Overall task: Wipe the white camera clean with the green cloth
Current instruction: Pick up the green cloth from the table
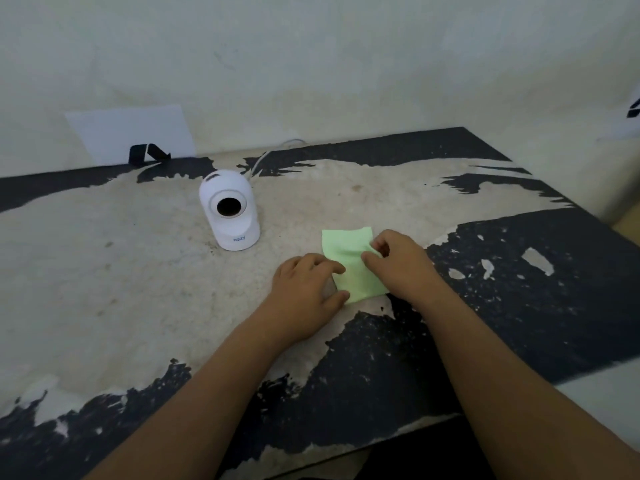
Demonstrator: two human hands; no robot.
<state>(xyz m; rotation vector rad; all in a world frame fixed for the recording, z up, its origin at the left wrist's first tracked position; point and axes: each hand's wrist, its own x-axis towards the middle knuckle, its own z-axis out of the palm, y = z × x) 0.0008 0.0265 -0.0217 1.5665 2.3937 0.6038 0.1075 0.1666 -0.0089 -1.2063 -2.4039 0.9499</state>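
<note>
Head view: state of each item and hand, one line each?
green cloth: lying flat on the table, partly folded, both hands on it.
white camera: upright on the table, lens facing the viewer, untouched, apart from the cloth.
cable: runs from behind the camera toward the wall.
left hand: resting on the cloth's left edge.
right hand: fingertips pinching the cloth's right side.
table: surface coating badly peeled.

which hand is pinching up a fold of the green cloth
The right hand: its thumb and fingers pinch a raised fold near the middle of the green cloth. The left hand only rests on the cloth's near left edge.
</note>
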